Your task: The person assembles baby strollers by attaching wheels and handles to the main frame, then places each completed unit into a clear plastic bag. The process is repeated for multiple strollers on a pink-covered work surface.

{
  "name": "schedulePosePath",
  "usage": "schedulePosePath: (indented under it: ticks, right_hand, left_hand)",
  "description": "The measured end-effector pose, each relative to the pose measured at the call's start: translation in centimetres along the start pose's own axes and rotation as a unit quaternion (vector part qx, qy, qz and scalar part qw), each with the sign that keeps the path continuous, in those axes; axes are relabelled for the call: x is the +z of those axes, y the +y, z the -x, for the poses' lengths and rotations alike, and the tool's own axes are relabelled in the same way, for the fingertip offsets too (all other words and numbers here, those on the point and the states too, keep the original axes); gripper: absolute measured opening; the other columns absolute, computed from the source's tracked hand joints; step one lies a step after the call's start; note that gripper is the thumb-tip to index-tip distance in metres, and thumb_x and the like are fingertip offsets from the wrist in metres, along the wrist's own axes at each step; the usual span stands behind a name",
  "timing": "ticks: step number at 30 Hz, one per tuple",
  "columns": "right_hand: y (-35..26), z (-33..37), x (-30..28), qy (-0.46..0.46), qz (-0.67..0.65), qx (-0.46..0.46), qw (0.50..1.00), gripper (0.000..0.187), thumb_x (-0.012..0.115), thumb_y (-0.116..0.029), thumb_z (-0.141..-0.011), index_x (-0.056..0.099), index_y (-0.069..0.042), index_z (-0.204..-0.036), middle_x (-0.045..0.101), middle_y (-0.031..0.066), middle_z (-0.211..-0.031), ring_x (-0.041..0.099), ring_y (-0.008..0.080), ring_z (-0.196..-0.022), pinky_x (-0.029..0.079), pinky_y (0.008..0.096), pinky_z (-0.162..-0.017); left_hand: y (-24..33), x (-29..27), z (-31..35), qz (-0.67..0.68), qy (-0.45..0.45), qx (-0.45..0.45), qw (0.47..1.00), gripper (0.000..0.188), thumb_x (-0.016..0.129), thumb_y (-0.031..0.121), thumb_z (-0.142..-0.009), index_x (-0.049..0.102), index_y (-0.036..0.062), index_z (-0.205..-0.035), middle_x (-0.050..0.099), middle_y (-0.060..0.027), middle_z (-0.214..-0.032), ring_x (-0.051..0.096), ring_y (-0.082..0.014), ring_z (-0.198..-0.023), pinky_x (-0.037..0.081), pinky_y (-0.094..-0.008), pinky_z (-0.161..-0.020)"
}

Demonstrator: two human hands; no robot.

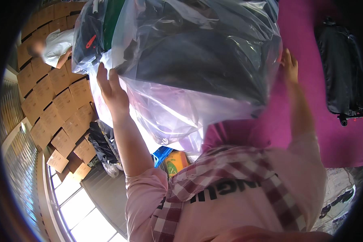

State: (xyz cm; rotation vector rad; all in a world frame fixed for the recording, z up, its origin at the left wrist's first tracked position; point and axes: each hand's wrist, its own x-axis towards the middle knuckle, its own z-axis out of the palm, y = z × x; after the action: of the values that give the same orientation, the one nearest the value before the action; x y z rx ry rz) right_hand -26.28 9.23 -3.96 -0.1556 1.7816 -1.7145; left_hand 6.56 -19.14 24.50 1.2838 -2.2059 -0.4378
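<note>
A large clear plastic bag (173, 94) fills the upper middle, spread between my raised hands. Dark, cloth-like contents show through it, with a green strip (113, 20) and a small red piece (91, 41) toward its left. My left hand (115, 97) is at the bag's lower left side, its fingers stretched upward and apart. Along the bag's right edge, my right hand (289, 67) has its fingers raised and spread against the plastic. Neither hand is seen wrapped round anything. The bag's top runs out of view.
A magenta surface (298, 121) lies behind the bag on the right, with black garments (341, 68) beside it. Stacked cardboard boxes (54, 86) line the left, where another person (57, 47) stands. A yellow-orange package (176, 162) sits below the bag; a black bundle (103, 141) is farther left.
</note>
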Motion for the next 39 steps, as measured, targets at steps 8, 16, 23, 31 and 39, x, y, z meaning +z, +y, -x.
schedulePosePath:
  ticks: [8, 16, 23, 31, 39]
  right_hand:
    - [-5.0, 4.4, -0.3, -0.21, -0.204, 0.113, 0.95, 0.071, 0.034, -0.059, -0.095, 0.049, 0.002, -0.129, 0.058, 0.0146, -0.118, 0.055, 0.0223, -0.109, 0.041, 0.0364, -0.095]
    - [-5.1, 0.5, 0.6, -0.109, 0.308, -0.138, 0.935, 0.034, 0.049, -0.031, -0.093, 0.063, -0.003, -0.107, 0.067, 0.0098, -0.084, 0.064, 0.0218, -0.079, 0.048, 0.032, -0.07]
    - [-5.8, -6.1, -6.6, 0.155, 0.152, -0.175, 0.96, 0.038, 0.051, -0.039, -0.091, 0.069, -0.006, -0.094, 0.068, 0.0064, -0.08, 0.066, 0.0212, -0.071, 0.048, 0.0351, -0.065]
    - [-3.0, 6.3, -0.1, -0.038, 0.345, -0.13, 0.929, 0.042, 0.047, -0.042, -0.093, 0.062, -0.005, -0.105, 0.065, 0.0072, -0.1, 0.062, 0.0209, -0.091, 0.048, 0.036, -0.078]
    - [-12.0, -3.9, -14.3, 0.146, 0.04, 0.016, 0.988, 0.05, 0.039, -0.047, -0.097, 0.054, -0.005, -0.12, 0.061, 0.0081, -0.115, 0.056, 0.0231, -0.111, 0.046, 0.0391, -0.092]
  left_hand:
    - [-3.9, -1.7, 9.3, 0.064, -0.16, -0.083, 0.982, 0.071, 0.044, 0.051, -0.095, 0.032, -0.0017, -0.141, 0.041, -0.0207, -0.139, 0.036, -0.0301, -0.131, 0.027, -0.039, -0.108]
    - [0.3, -0.7, 14.4, -0.113, -0.246, 0.085, 0.959, 0.068, 0.075, 0.031, -0.074, 0.046, 0.0062, -0.13, 0.047, -0.0178, -0.132, 0.041, -0.0345, -0.126, 0.028, -0.0481, -0.106]
    - [-2.3, 0.8, 18.0, -0.053, -0.329, 0.146, 0.931, 0.058, 0.073, 0.029, -0.076, 0.051, 0.0069, -0.125, 0.052, -0.0158, -0.126, 0.046, -0.0334, -0.121, 0.031, -0.0467, -0.104]
    - [-2.9, 1.9, 22.8, 0.072, -0.412, 0.126, 0.9, 0.05, 0.069, 0.029, -0.078, 0.054, 0.0072, -0.12, 0.058, -0.0147, -0.115, 0.053, -0.0317, -0.112, 0.037, -0.046, -0.1]
    - [-9.8, -2.0, 25.2, 0.105, -0.323, 0.093, 0.936, 0.044, 0.065, 0.031, -0.081, 0.057, 0.0031, -0.114, 0.06, -0.0182, -0.105, 0.06, -0.0328, -0.097, 0.048, -0.0427, -0.084]
